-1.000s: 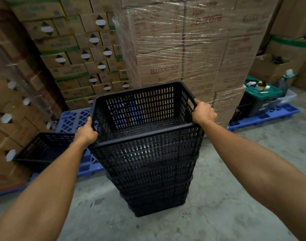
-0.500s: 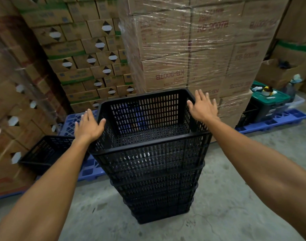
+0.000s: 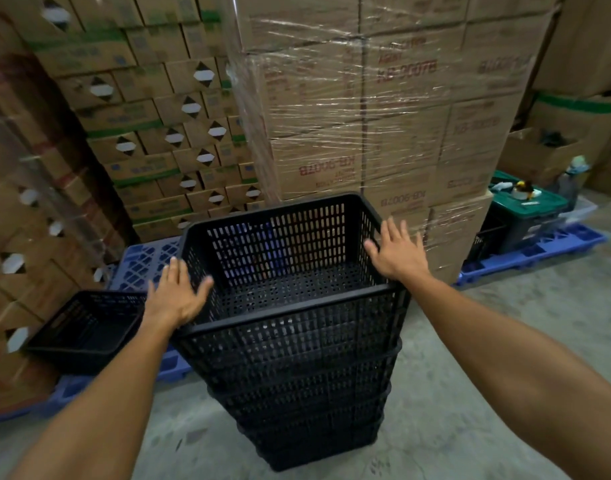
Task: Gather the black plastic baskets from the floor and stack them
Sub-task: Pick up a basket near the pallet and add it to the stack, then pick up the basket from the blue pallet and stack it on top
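Note:
A stack of several nested black plastic baskets (image 3: pixel 297 351) stands on the concrete floor in the middle of the view. My left hand (image 3: pixel 174 297) hovers flat at the top basket's left rim, fingers spread, holding nothing. My right hand (image 3: pixel 396 252) is likewise open at the right rim, fingers apart. One more black basket (image 3: pixel 85 332) lies tilted on the blue pallet to the left of the stack.
A blue pallet (image 3: pixel 141 261) lies behind and left of the stack. Shrink-wrapped cartons (image 3: pixel 366 116) rise right behind it, and more cartons (image 3: pixel 141 133) fill the left. A green-lidded bin (image 3: pixel 529 209) sits on another blue pallet at right. Concrete floor (image 3: pixel 470 393) spreads to the right.
Both hands let go of the top basket's rim and opened, fingers spread. The top basket now rests nested on the stack.

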